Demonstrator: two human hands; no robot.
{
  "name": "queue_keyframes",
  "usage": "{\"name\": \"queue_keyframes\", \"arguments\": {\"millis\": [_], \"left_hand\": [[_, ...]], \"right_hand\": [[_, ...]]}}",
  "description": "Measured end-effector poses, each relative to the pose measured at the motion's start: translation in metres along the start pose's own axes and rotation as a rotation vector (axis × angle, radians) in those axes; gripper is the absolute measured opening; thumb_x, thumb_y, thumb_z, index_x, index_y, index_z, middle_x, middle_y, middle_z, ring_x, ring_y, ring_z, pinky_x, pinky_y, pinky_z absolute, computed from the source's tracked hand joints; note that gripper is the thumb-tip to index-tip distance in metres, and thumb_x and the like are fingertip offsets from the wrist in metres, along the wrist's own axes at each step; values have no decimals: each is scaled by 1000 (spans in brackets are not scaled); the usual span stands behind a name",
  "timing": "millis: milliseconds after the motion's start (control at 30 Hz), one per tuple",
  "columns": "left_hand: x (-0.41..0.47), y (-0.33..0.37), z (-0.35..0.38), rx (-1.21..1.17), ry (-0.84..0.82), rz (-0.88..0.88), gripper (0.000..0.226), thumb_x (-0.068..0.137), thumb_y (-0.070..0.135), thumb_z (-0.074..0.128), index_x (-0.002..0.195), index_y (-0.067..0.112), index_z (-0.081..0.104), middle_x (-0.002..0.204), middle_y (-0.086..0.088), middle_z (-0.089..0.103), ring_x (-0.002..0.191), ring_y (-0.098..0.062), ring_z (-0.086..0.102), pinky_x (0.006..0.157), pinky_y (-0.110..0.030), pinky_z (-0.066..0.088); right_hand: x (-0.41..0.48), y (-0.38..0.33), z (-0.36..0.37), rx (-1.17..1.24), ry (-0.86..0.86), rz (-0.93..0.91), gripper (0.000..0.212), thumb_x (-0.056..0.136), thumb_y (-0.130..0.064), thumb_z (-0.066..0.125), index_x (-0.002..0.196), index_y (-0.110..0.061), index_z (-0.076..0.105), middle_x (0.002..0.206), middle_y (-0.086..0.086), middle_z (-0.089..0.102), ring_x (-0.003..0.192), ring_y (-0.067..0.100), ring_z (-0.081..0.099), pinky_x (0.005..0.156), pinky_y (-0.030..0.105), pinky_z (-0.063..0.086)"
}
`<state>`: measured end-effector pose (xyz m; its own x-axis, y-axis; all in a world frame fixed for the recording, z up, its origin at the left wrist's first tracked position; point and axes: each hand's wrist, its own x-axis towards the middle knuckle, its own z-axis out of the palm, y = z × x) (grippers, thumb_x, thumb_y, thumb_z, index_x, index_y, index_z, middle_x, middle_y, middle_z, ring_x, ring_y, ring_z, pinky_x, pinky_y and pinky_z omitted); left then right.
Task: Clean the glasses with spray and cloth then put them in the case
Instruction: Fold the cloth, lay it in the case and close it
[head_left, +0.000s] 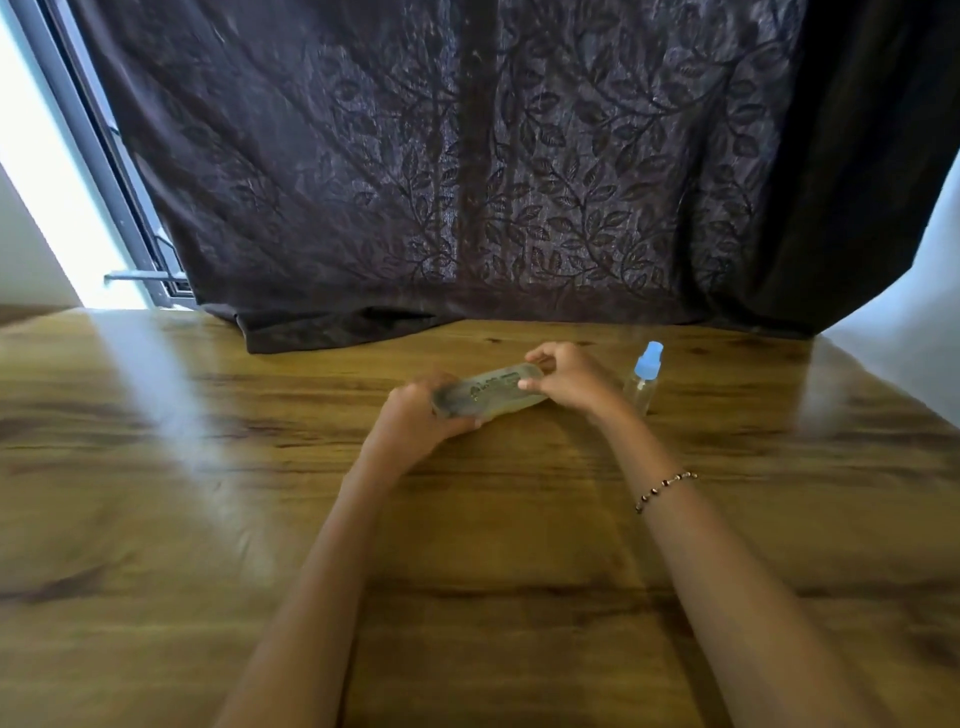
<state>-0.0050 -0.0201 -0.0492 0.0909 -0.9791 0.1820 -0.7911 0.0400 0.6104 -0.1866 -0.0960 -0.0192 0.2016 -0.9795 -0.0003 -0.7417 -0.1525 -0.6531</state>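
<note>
Gripped the left end of the case (491, 392) with the left hand (415, 418), fingers curled round it. Pinched the right end with the right hand (574, 379), thumb and fingertips closed on the rim. Held the case slanted at frame centre, on or just over the table (156, 467); could not tell which. Could not tell, through the blur, what lay inside. Had a clear, blue-capped bottle (643, 387) upright just right of the right hand. Wore a bracelet (665, 488) on the right forearm. Faced a dark leaf-patterned curtain (467, 156) across the upper frame, hem on the table's far edge.
</note>
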Motion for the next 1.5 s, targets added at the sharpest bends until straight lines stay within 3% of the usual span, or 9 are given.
{"name": "queue_keyframes", "arguments": {"millis": [167,367,500,667,800,967,1067,1200,1500], "left_hand": [[0,4,14,14,127,-37,64,76,45,74,131,20,52,126,1,57,115,-16,48,92,-23,37],[2,16,10,-18,81,-64,76,83,52,63,143,15,35,139,-1,42,130,-18,33,106,-31,33],[15,26,2,-40,-16,-117,72,86,47,61,144,13,35,141,-4,41,131,-21,34,107,-33,34],[21,34,1,-46,-97,-178,58,88,40,62,137,13,47,132,-7,49,122,-23,44,101,-33,40],[26,37,2,-89,-119,-251,57,84,42,65,131,12,54,124,-8,55,113,-24,51,97,-35,46],[32,40,5,-175,-112,-354,51,83,39,68,125,12,58,118,-5,57,107,-21,55,90,-35,51],[33,42,6,-262,-90,-398,40,85,33,68,119,11,63,109,-2,64,89,-14,64,72,-29,59],[34,48,6,-307,-79,-438,37,87,30,67,119,13,63,100,2,66,77,-7,62,50,-11,46],[38,57,12,-340,-67,-532,39,86,31,67,120,13,61,106,-3,69,80,-11,65,60,-20,55]], "right_hand": [[5,-11,1,-140,-14,-14,46,91,-21,62,136,-19,50,139,8,49,128,24,45,102,36,38],[-25,-41,-49,-374,244,-214,39,90,-22,65,128,-17,59,130,10,56,117,21,54,89,26,41],[-32,-39,-86,-512,126,25,60,75,-39,78,128,-21,57,127,6,58,123,24,49,101,40,42],[-25,-19,-96,-411,-93,249,64,72,-26,83,128,-23,53,130,3,53,123,25,47,96,35,42],[-19,-4,-99,-340,-69,282,45,69,-16,84,108,-22,63,113,5,60,105,23,57,85,30,49],[-22,0,-99,-335,-13,294,16,81,-24,74,92,-17,66,81,-5,46,86,17,51,71,26,42],[-21,0,-94,-274,-9,288,16,77,-28,78,84,-17,68,86,-3,56,87,17,56,74,30,50],[-16,-7,-86,-226,6,234,14,78,-27,77,84,-20,67,94,-2,60,88,15,57,76,32,52],[9,-30,-61,-260,-76,112,14,80,-27,75,90,-18,70,105,2,65,93,16,59,69,26,44]]}}
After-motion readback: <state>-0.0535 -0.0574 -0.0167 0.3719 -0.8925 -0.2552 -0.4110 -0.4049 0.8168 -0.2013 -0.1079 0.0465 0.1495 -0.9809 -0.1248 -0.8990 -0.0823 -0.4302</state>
